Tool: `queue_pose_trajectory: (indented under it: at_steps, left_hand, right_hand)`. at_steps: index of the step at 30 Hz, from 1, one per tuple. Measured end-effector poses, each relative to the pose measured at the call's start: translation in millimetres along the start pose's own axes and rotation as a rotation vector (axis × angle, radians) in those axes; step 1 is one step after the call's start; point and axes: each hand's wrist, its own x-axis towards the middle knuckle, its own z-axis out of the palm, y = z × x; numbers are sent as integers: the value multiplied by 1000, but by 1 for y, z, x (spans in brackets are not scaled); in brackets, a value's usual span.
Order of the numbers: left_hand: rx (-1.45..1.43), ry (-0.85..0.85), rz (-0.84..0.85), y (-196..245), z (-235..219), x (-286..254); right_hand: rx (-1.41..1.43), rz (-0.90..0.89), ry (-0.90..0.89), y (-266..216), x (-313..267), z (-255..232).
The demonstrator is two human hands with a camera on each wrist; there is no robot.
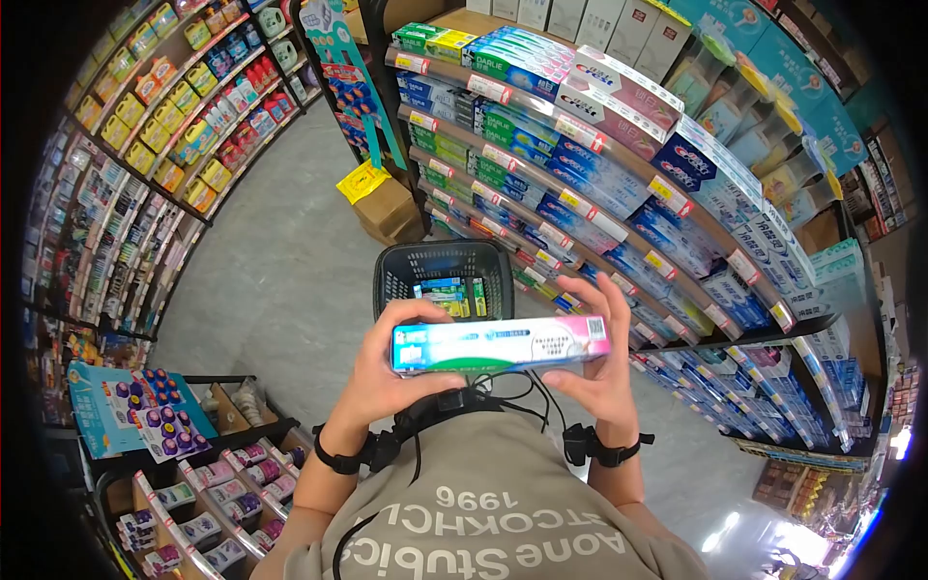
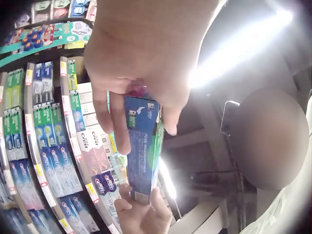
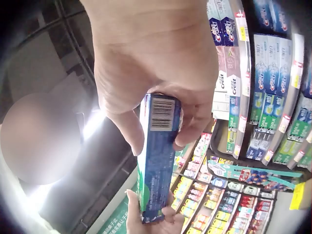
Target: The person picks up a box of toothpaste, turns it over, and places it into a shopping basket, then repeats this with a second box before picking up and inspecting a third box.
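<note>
A long toothpaste box (image 1: 483, 345), white, blue and pink with some green, is held level in front of the chest. My left hand (image 1: 385, 372) grips its left end, thumb below and fingers over the far side. The right hand (image 1: 607, 372) holds the opposite end between thumb and fingers, some fingertips raised above it. In the left wrist view, a blue printed side of the toothpaste box (image 2: 142, 151) shows between both hands. The right wrist view shows a barcode near the right-hand end of the toothpaste box (image 3: 160, 146).
Beyond the hands, a black shopping basket (image 1: 440, 255) contains several small boxes. Tiered shelves of toothpaste (image 1: 580, 198) curve along the right. A cardboard carton (image 1: 390, 213) with a yellow sign stands by the shelf end. At lower left is a display rack (image 1: 208, 488).
</note>
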Motion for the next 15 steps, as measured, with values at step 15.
queue_pose_trajectory:
  at_steps: [15]
  left_hand:
    - [-450, 74, -277, -4, 4, 11]
  right_hand:
    - [158, 303, 39, 6, 0, -19]
